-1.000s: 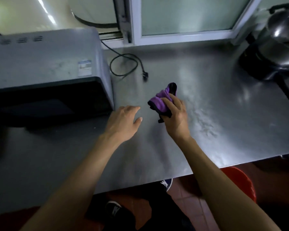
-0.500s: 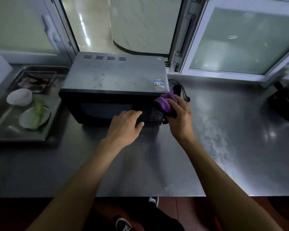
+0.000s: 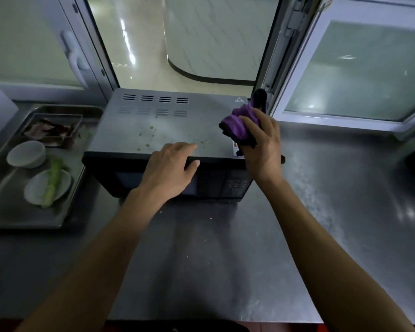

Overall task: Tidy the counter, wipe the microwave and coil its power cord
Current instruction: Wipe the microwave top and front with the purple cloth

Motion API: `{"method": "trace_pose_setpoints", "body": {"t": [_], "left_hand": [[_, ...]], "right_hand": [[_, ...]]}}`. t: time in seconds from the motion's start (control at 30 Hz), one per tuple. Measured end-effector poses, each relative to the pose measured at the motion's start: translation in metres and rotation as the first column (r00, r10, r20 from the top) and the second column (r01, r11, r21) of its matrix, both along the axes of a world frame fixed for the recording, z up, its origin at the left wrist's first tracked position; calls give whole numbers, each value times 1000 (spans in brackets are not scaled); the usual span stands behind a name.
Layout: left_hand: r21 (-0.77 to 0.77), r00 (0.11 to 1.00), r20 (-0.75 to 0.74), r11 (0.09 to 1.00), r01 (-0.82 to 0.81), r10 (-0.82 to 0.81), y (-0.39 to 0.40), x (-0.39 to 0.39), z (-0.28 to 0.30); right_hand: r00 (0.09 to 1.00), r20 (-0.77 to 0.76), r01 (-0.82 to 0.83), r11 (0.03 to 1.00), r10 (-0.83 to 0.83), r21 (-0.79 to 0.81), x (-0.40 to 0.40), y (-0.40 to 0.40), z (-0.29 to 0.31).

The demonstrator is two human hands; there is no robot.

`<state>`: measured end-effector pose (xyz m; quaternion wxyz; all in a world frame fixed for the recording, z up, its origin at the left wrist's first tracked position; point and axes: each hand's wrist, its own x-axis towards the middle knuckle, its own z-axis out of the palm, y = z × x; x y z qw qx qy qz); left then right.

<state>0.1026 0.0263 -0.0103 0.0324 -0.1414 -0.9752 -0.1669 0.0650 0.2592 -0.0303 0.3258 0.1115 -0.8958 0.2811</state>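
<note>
Beyond the fingertips of both hands sits the dark grey box-shaped microwave with a black glass door (image 3: 168, 130), now square in view; a second ago the view held only its right end and the loose cord lying on the steel. The gaze has swung left and up, and both hands have come with it. Judged meaning: counter pass over for now, wiping of the microwave about to begin.

Right hand (image 3: 261, 149): fingers curled tight round a bunched purple microfibre cloth with black edging (image 3: 240, 123), held above the top's right front corner, over the small label. Whether the cloth touches the top, cannot tell.

Left hand (image 3: 170, 168): fingers loosely spread, holding nothing, fingertips resting at the front edge of the top, palm over the door.

Microwave top: dull, smeared, with yellowish crumbs and drips just ahead of the left fingertips. Two rows of vent slots at the far edge; warning triangle at the far right corner.

Well left of the left fingers: a shallow stainless steel tray (image 3: 0, 219) holding two white bowls and a green vegetable stalk.

Brushed steel counter (image 3: 225, 259) under the forearms, a few specks on it. Cord not visible.
</note>
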Motion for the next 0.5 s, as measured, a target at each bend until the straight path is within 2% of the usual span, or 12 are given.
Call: {"method": "trace_pose_setpoints", "body": {"t": [0.17, 0.3, 0.37, 0.43, 0.5], "left_hand": [[5, 1000, -8, 1000, 2, -2, -6, -18, -3], [4, 999, -8, 1000, 31, -31, -8, -32, -6], [12, 998, -11, 998, 54, -54, -11, -37, -7], [22, 997, -10, 997, 80, -80, -16, -40, -8], [31, 995, -14, 995, 100, -99, -23, -44, -9]], "right_hand": [[981, 184, -88, 983, 58, 158, -6, 2, -18], [923, 381, -119, 981, 51, 155, 7, -11, -8], [924, 383, -47, 994, 6, 98, 6, -18, -3], [937, 330, 103, 994, -111, 42, 1, -26, -1], [909, 347, 225, 973, -230, 54, -5, -33, -2]]}}
